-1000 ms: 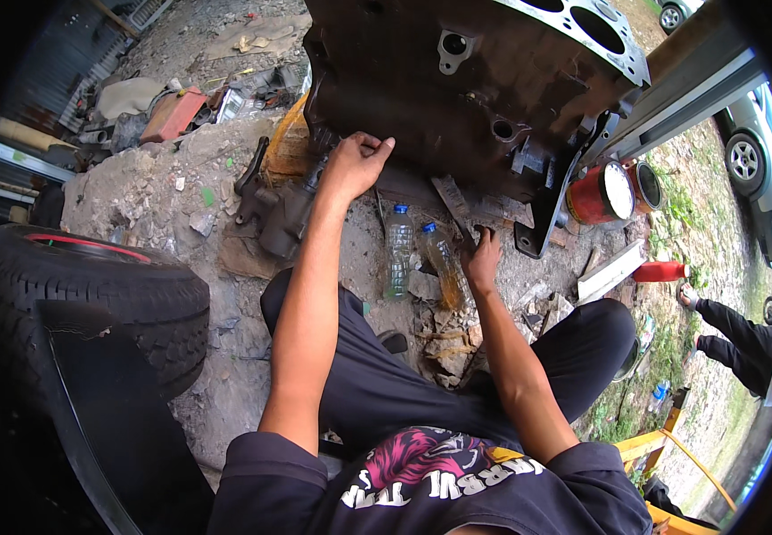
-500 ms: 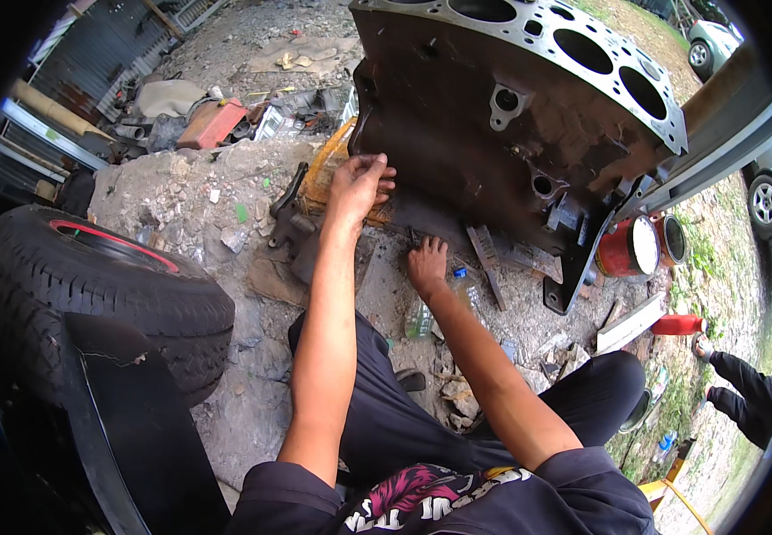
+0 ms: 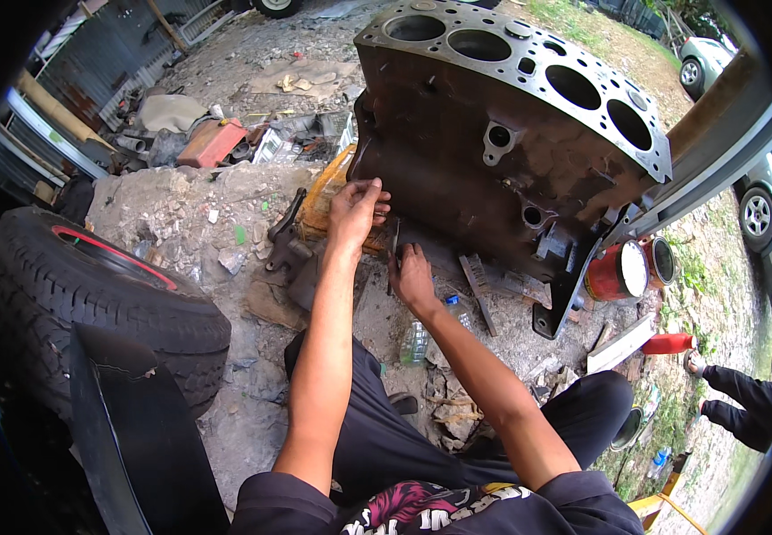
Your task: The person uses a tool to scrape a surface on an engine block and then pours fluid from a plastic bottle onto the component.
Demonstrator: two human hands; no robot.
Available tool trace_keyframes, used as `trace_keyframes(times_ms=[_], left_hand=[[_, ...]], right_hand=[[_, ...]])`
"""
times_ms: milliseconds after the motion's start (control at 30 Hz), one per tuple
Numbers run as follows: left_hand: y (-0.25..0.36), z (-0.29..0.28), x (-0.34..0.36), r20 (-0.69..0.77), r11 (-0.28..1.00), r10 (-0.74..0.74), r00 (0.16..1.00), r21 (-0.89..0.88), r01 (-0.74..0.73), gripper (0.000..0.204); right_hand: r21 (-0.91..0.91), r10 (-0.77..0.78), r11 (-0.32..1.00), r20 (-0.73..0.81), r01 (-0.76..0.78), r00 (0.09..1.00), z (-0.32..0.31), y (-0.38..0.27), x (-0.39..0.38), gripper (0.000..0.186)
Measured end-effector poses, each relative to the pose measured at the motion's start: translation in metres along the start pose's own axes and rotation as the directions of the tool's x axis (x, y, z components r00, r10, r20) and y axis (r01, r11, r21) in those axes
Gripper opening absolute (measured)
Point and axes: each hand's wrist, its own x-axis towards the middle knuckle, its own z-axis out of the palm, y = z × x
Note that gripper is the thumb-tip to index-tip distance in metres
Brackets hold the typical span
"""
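A large brown engine block (image 3: 457, 134) stands before me, its pale top face pierced by round cylinder bores. Beside its lower left edge is my left hand (image 3: 356, 214), thumb and fingers pressed together; whatever they hold is too small to make out. My right hand (image 3: 414, 276) is low in front of the block, closed around a thin dark metal tool (image 3: 396, 234) that points upward. Its exact kind does not show. Just below that hand, a clear plastic bottle (image 3: 414, 343) lies on the ground, near a flat wooden strip (image 3: 478, 294).
A tyre with a red-edged rim (image 3: 136, 303) lies at my left, behind a black curved panel (image 3: 136, 419). Dark metal parts (image 3: 292, 236) rest by my left forearm. Right of the block are a red can (image 3: 618, 270), a post (image 3: 716, 134) and another person's legs (image 3: 743, 392).
My right hand has shifted slightly left and lower, and the thin tool now stands out upright above it. My left hand stays by the block's edge. The view has tilted up a little.
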Motion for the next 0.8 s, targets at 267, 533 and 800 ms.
trace_keyframes(times_ms=[267, 533, 800], left_hand=[[-0.014, 0.031, -0.007, 0.052, 0.986, 0.109, 0.993, 0.118, -0.115, 0.029], [-0.017, 0.083, -0.015, 0.186, 0.948, 0.16, 0.969, 0.243, -0.204, 0.026], [-0.033, 0.099, -0.012, 0.251, 0.877, 0.232, 0.94, 0.365, -0.314, 0.029]], right_hand=[[0.387, 0.104, 0.912, 0.105, -0.137, 0.989, -0.158, -0.036, -0.002, 0.03], [0.636, 0.074, 0.754, 0.169, -0.166, 0.983, -0.29, 0.019, -0.021, 0.018], [0.299, 0.044, 0.953, -0.283, 0.045, 0.958, -0.316, 0.012, -0.013, 0.031]])
